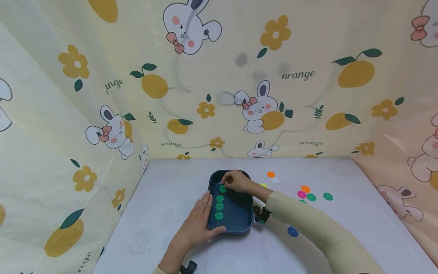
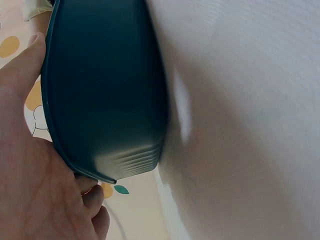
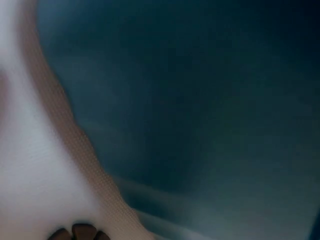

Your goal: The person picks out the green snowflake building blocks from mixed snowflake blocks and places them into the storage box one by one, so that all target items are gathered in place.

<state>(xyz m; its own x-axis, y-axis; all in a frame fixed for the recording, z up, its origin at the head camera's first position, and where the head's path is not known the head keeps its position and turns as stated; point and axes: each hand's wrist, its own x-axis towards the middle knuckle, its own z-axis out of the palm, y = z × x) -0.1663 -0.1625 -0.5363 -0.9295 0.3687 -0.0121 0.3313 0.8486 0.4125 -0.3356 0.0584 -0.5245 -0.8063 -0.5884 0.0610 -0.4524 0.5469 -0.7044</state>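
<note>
A dark blue tray [image 1: 236, 229] stands on the table, with several green flower-shaped pieces [image 1: 219, 206] in a column along its left side. My left hand [image 1: 197, 219] rests against the tray's left rim, fingers extended along it and thumb on the near edge. The left wrist view shows the tray's outer wall [image 2: 110, 85] beside this hand. Over the far left part of the tray, my right hand [image 1: 237, 182] pinches a green flower piece [image 1: 222, 188] at the column's far end. In the right wrist view the fingertips are out of sight.
Right of the tray lie loose flower pieces: orange [image 1: 270, 174], white [image 1: 275, 180], pink [image 1: 302, 194], green [image 1: 327, 196] and blue [image 1: 292, 231]. A dark brown one [image 1: 256, 209] sits by the tray's right wall. A printed curtain [image 1: 205, 76] surrounds the table.
</note>
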